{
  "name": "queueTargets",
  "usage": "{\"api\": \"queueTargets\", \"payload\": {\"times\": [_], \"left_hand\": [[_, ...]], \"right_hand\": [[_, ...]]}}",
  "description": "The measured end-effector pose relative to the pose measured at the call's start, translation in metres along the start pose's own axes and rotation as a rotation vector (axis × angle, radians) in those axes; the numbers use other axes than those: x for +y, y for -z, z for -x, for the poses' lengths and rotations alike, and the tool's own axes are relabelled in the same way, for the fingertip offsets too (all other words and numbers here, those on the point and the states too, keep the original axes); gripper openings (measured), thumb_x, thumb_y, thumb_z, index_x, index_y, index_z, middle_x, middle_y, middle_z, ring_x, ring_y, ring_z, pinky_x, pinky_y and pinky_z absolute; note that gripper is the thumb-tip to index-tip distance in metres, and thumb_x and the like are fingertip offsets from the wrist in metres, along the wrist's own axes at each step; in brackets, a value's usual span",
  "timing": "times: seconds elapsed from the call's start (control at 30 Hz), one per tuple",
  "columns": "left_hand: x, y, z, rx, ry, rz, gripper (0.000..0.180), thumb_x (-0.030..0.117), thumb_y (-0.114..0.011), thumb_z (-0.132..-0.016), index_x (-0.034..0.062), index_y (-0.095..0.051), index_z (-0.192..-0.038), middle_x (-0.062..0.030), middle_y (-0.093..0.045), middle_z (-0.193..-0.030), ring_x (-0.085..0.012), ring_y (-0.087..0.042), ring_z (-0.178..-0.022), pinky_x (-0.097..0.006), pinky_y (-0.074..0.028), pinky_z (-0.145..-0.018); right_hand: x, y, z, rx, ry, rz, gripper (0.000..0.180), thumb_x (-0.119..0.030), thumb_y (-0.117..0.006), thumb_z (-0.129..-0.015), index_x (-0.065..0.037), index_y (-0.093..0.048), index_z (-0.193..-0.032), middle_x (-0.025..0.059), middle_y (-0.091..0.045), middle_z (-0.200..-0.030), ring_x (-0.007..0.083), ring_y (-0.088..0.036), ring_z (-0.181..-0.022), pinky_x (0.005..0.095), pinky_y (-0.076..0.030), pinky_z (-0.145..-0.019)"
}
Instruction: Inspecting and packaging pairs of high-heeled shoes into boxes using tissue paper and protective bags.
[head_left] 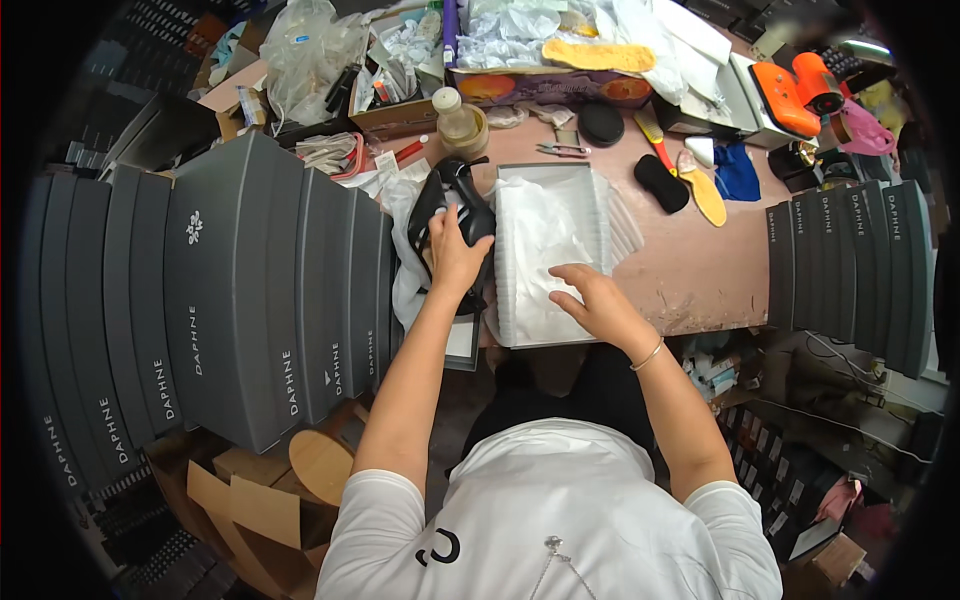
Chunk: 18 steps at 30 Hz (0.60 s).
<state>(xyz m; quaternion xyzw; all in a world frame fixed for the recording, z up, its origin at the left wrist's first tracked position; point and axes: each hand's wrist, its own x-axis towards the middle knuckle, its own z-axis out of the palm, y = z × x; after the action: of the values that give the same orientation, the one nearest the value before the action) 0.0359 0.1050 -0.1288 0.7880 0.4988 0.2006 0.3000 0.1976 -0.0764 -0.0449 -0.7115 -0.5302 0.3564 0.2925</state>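
My left hand (457, 248) grips a black strappy shoe (472, 203), its fingers laid over the upper. The black footwear lies partly on white tissue paper (405, 215), left of an open grey shoebox (545, 168). I cannot tell whether it is one shoe or a pair. White tissue (540, 240) lines the box. Just above that lining, at the box's right side, my right hand (600, 308) is held with fingers apart and nothing in them. A bracelet circles the right wrist.
Tall stacks of grey shoeboxes stand left (235, 300) and right (850, 260). At the back are a pump bottle (456, 118), pliers (565, 150), a black sponge (661, 183), a yellow insole (707, 195) and a tissue-filled carton (500, 88). An orange device (785, 98) sits far right.
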Motion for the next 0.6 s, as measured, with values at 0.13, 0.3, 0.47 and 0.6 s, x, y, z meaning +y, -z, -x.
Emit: {"api": "queueTargets", "payload": {"times": [0.13,0.3,0.47,0.6], "left_hand": [[0.0,0.008,-0.014,0.019,0.026,0.11,0.053,0.014,-0.076,-0.067,0.0032,-0.061,-0.117,-0.0174,-0.058,-0.111,-0.0334,-0.057,-0.104,-0.039,-0.046,-0.091],[0.058,0.076,0.006,0.028,-0.378,0.272,0.033,0.002,-0.067,-0.07,0.003,-0.065,-0.102,-0.0131,-0.058,-0.103,-0.0306,-0.058,-0.097,-0.037,-0.046,-0.086],[0.093,0.114,0.059,-0.123,-1.04,-0.047,0.024,-0.002,-0.066,-0.067,0.0085,-0.065,-0.088,-0.0049,-0.057,-0.097,-0.0235,-0.057,-0.093,-0.043,-0.041,-0.098],[0.076,0.105,0.067,-0.13,-1.027,-0.205,0.019,0.001,-0.066,-0.068,0.0105,-0.064,-0.085,-0.0031,-0.056,-0.103,-0.0251,-0.054,-0.107,-0.051,-0.031,-0.107]], "right_hand": [[-0.016,0.011,0.008,0.02,0.061,-0.017,0.037,-0.021,-0.065,-0.087,0.001,-0.06,-0.116,0.0204,-0.062,-0.113,0.0343,-0.061,-0.1,0.0395,-0.048,-0.088],[-0.005,0.034,0.015,0.1,-0.105,-0.71,0.065,-0.04,-0.06,-0.093,-0.007,-0.035,-0.143,0.0166,-0.051,-0.131,0.0285,-0.057,-0.114,0.0411,-0.046,-0.095],[0.002,0.062,0.006,-0.049,0.102,-1.501,0.1,-0.069,-0.057,-0.078,-0.016,-0.015,-0.151,0.0196,-0.041,-0.141,0.034,-0.05,-0.122,0.0498,-0.04,-0.102],[-0.013,0.054,0.025,-0.277,-0.016,-1.231,0.061,-0.031,-0.069,-0.082,0.005,-0.05,-0.128,0.0212,-0.051,-0.131,0.0278,-0.054,-0.117,0.0392,-0.045,-0.099]]}}
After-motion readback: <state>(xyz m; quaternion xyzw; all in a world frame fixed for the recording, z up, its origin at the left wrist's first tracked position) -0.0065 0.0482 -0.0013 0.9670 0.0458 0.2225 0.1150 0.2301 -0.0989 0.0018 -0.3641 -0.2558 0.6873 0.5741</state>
